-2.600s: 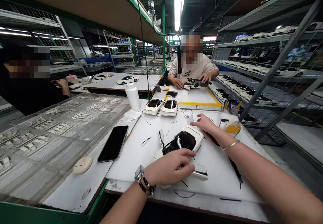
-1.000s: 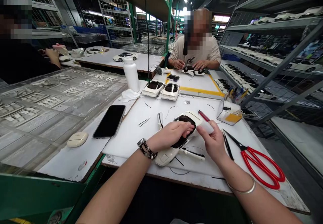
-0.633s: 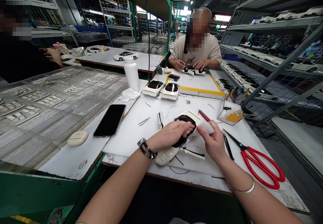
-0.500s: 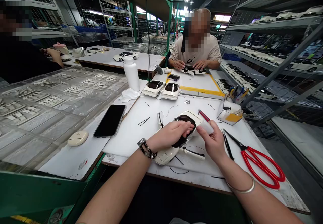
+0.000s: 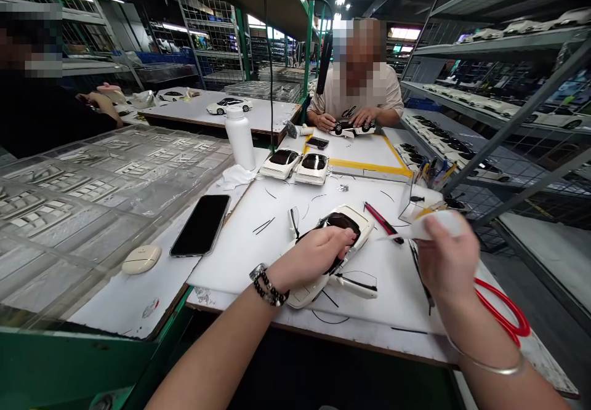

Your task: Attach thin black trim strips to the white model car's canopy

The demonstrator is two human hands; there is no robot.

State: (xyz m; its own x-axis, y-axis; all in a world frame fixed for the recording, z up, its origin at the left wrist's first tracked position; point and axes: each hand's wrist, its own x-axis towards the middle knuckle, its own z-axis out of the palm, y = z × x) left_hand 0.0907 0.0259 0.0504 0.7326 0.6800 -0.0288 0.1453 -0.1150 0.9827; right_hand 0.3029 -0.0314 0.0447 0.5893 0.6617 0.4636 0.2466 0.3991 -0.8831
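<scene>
At the centre of the frame, our left hand (image 5: 318,251) lies curled over the white model car (image 5: 362,218); we cannot tell whether its fingers grip anything. Right of centre, our right hand (image 5: 455,265) grips a white nozzle bottle (image 5: 451,221), slightly blurred.

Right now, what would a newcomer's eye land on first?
Probably the white model car on the white bench, both doors swung out, the left hand over it. Next, the white bottle-like item with a thin tip in the right hand. Then the red looped handles, partly hidden by the right arm.
</scene>
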